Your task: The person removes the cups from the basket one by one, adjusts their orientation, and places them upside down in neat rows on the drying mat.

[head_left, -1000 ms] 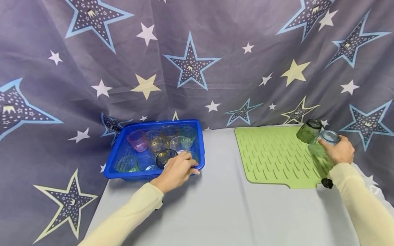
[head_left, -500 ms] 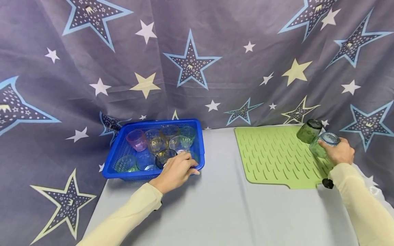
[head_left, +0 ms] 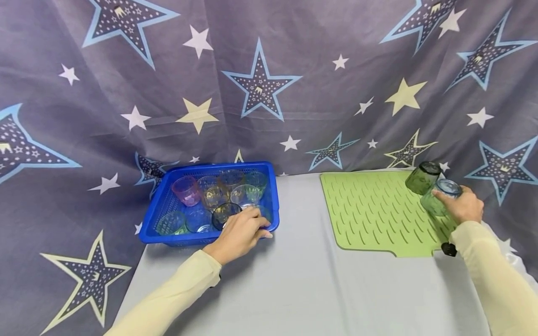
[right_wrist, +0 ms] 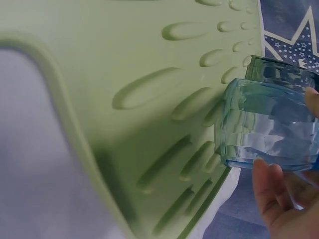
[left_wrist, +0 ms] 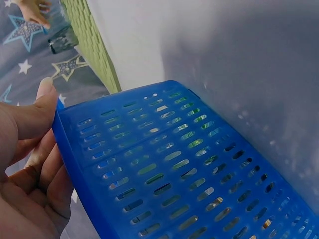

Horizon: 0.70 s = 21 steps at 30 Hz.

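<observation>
Right hand [head_left: 465, 206] around blue glass [right_wrist: 271, 127]

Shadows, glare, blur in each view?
Head: soft shadow under the left cream sleeve on the pale tabletop. Left wrist: diffuse shadow on the tabletop beside the blue perforated plastic basket. Right wrist: bright reflections in the pale-blue faceted glass; near edge of the green ridged mat looks soft.

Glossy glass tumbler [right_wrist: 269, 127], smooth plastic basket [head_left: 273, 193], matt ridged mat [head_left: 380, 212]
</observation>
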Available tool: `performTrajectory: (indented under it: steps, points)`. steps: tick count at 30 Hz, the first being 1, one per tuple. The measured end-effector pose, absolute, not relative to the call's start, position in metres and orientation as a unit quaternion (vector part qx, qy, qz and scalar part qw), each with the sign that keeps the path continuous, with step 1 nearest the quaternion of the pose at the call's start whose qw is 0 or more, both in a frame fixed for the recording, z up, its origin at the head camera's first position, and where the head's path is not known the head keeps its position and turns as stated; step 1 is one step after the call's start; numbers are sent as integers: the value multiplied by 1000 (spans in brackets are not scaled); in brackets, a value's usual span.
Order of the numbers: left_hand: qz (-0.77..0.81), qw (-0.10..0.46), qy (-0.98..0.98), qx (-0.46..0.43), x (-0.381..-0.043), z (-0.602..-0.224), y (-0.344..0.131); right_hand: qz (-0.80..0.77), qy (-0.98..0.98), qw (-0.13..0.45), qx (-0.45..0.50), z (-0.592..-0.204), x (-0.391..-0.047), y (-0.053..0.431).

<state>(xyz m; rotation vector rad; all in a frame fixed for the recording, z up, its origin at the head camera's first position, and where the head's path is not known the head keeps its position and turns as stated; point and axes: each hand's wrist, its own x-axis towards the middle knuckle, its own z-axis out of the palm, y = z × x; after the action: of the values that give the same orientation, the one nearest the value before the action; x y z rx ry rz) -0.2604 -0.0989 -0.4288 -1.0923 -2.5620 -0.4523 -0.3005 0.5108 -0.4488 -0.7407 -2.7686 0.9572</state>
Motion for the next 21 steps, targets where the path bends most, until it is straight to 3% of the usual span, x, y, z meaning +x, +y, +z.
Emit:
performTrajectory:
  steps: [13,21]
  points:
    - [-159,166,-894,-385,-259,-428,-100,279,-940,3,-199,-453,-299,520]
    - [-163,150,-894,-389,-260,-427,-98,203,-967,11,-155,-461,-290,520]
